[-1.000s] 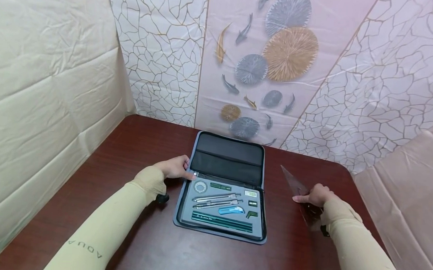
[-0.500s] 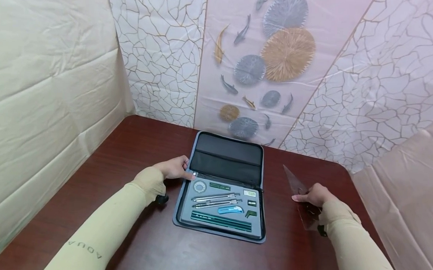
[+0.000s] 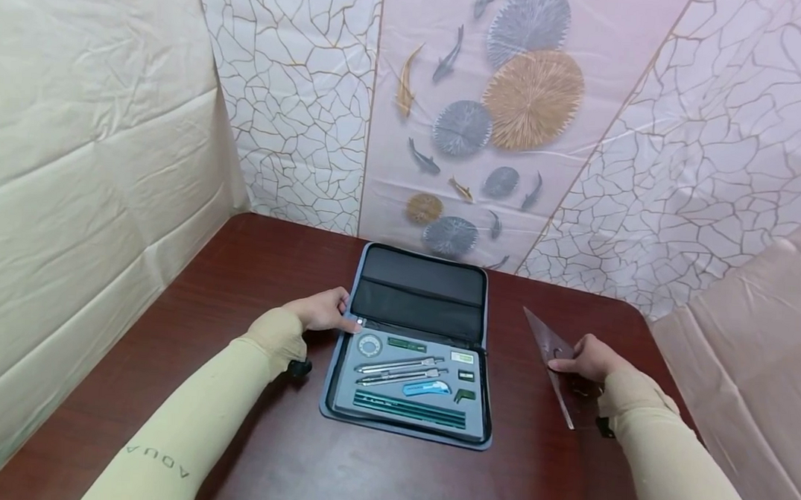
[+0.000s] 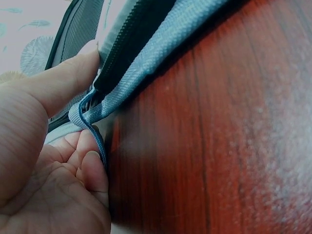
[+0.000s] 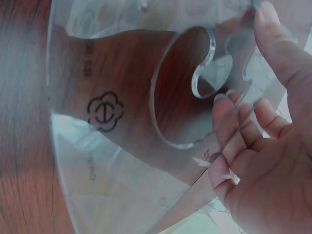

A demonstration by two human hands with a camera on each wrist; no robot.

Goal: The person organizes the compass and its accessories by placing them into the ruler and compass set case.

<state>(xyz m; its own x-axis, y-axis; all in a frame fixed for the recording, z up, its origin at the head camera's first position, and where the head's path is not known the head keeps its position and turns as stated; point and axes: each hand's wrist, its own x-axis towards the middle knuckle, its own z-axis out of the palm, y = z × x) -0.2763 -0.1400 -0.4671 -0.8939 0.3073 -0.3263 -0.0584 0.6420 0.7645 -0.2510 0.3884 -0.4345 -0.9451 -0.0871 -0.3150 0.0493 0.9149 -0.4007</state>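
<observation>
An unzipped drawing-set case lies on the table, its dark lid folded back. My left hand holds the case's left side by the hinge. In the left wrist view its thumb presses the insert's edge while the fingers curl by the zipper strap. To the right of the case, my right hand grips a clear set square. Seen from the right wrist, the thumb and curled fingers hold its edge near a curved cut-out. The set square is tilted, partly hidden by the hand.
The grey insert holds dividers or compasses, a blue cutter, dark green pencils, an eraser, a sharpener and a round white ring. Patterned cloth walls enclose the table's back and sides.
My right hand has shifted slightly right and turned the set square, so its long edge shows steeper. The left hand and the case have stayed in place.
</observation>
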